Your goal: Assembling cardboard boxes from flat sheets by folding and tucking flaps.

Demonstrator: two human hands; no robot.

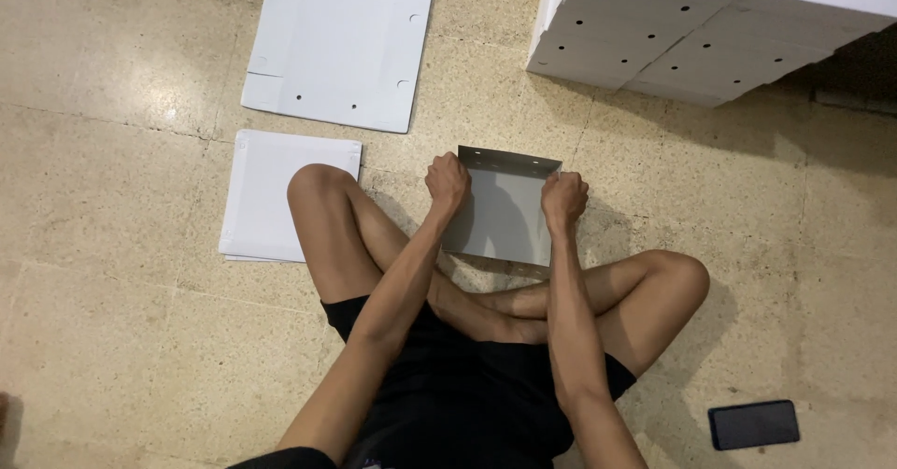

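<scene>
While the grey flat cardboard sheet [503, 215] is gripped at both upper corners | left hand [448, 181], right hand [564, 198]: fists closed on it | risk: crooked fold or torn corner if pressed unevenly.

We sit cross-legged on the floor [121, 338]. A cardboard panel [505, 212] lies on the floor just beyond our crossed legs, its far edge folded up. Our left hand [448, 180] grips the panel's far left corner; our right hand [564, 199] grips its far right corner. A stack of flat sheets [266, 198] lies left of the panel, beside our left knee. A larger flat box blank [341, 44] lies beyond that stack, farther away. Stacked assembled boxes [691, 35] stand at far right. A phone [753, 424] lies on the floor at near right, beside our right leg.
</scene>
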